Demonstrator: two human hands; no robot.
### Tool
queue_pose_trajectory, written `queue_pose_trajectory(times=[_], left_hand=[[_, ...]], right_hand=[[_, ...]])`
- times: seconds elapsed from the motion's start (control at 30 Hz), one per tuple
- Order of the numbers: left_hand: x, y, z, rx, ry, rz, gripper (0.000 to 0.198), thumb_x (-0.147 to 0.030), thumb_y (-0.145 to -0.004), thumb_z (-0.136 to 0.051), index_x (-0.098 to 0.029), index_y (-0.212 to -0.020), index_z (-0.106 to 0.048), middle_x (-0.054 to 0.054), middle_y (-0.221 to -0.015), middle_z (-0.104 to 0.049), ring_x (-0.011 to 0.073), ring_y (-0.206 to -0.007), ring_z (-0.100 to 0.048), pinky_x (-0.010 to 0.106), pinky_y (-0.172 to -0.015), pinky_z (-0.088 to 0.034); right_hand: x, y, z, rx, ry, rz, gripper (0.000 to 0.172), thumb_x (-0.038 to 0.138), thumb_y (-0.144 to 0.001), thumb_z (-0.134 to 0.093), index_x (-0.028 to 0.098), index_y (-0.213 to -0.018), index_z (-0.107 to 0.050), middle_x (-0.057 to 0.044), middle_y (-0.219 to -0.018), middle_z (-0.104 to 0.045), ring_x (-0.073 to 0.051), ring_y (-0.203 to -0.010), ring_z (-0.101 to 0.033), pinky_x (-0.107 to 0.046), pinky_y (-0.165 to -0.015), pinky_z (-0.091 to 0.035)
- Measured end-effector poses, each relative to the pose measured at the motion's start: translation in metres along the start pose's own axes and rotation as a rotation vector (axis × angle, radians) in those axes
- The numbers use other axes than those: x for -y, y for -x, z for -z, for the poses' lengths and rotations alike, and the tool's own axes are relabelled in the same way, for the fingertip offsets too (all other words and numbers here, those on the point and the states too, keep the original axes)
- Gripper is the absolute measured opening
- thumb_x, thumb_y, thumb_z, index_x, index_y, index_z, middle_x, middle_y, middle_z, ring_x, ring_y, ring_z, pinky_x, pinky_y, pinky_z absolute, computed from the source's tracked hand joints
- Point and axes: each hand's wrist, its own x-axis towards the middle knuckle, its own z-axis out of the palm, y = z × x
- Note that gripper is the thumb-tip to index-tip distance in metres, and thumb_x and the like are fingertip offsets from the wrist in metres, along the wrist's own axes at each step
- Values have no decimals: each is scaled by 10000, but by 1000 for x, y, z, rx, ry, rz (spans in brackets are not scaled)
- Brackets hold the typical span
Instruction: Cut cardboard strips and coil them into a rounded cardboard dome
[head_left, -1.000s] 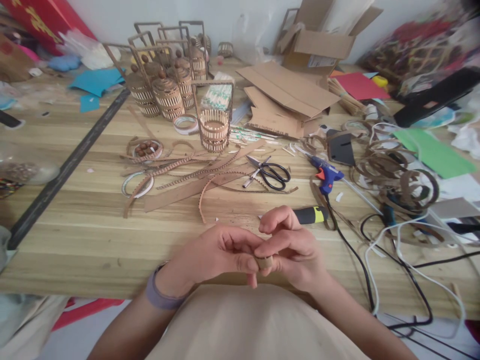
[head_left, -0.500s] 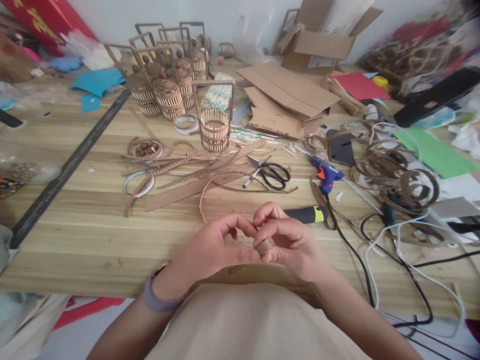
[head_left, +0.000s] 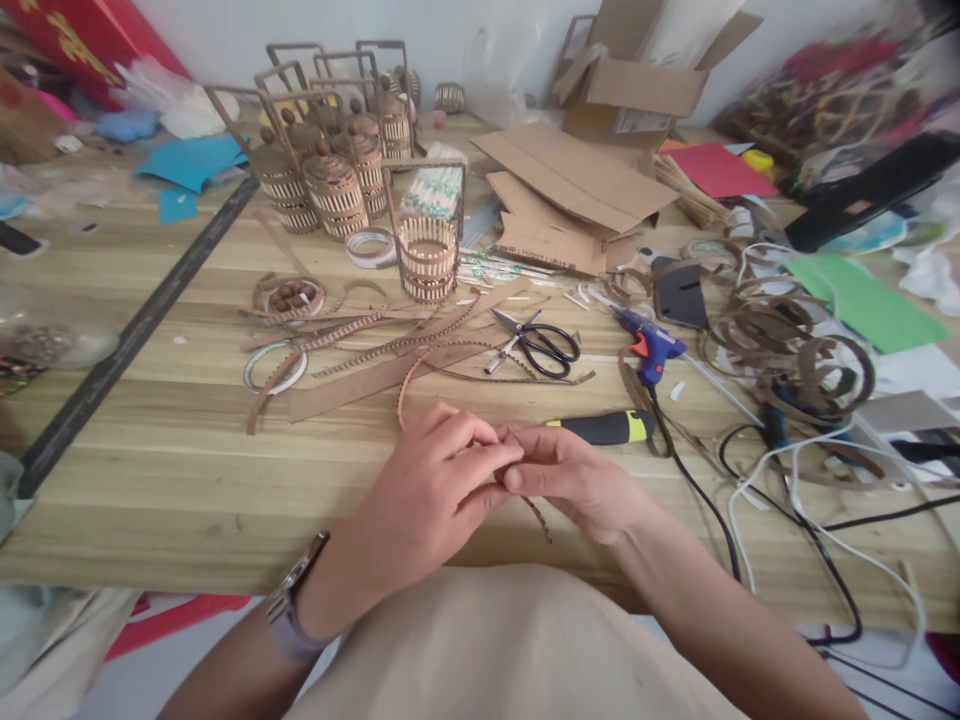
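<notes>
In front of my body, my left hand (head_left: 439,490) and my right hand (head_left: 577,475) meet, fingertips pinched together. Between them is a narrow brown cardboard strip (head_left: 541,522), its notched tail hanging below my right fingers; the rest is mostly hidden by the fingers. Just beyond my right hand lies a black and yellow-green tool handle (head_left: 604,428). Further off are black-handled scissors (head_left: 551,350) and several cardboard strips (head_left: 360,385), some with toothed edges. A small slatted basket (head_left: 427,265) with a tall handle stands behind them.
A blue glue gun (head_left: 652,345) sits at right, its black cord running to the table's front edge. Coiled cardboard strips (head_left: 787,330) and white cables crowd the right side. Lidded slatted baskets (head_left: 334,190), flat cardboard (head_left: 577,180) and tape rolls (head_left: 275,370) lie farther back.
My left hand has turned over, back upward, showing the watch. My fingers have shifted on the small brown piece, and a thin strip tail now shows below my right hand.
</notes>
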Motion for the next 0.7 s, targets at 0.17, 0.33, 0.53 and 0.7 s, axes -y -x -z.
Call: queue_pose_trajectory(times=[0.17, 0.33, 0.53, 0.7], left_hand=[[-1, 0, -3, -20, 5, -3, 218, -87, -934, -559, -153, -1107, -675, 68, -958, -657, 207, -902, -555, 361, -838, -503], [1, 0, -10, -69, -33, -16, 206, -85, -940, -545, -123, -1096, -675, 79, -929, -664, 204, -865, -559, 337, -786, -508], [2, 1, -15, -139, -32, 8, 182, -119, -950, -560, -134, -1086, -680, 76, -935, -669, 194, -867, -581, 327, -795, -514], [7, 2, -12, -216, 82, 61, 179, -148, -925, -615, -162, -1089, -687, 54, -919, -652, 174, -860, -615, 294, -781, -523]], right_hand=[[-2, -1, -3, -33, -103, -33, 284, 342, -623, -894, 147, -718, -711, 17, -675, -655, -114, -672, -562, -252, -680, -416], [-5, -2, -7, -41, -154, -21, 247, 339, -658, -874, 157, -741, -729, 10, -665, -671, -130, -698, -601, -264, -738, -441], [-9, -4, -12, -103, -174, 4, 328, 406, -619, -903, 154, -706, -713, 23, -657, -629, -106, -667, -537, -243, -690, -419], [-6, 3, -11, -140, 31, 111, 410, 538, -693, -836, 190, -883, -735, -11, -804, -691, -142, -765, -600, -275, -740, -472]])
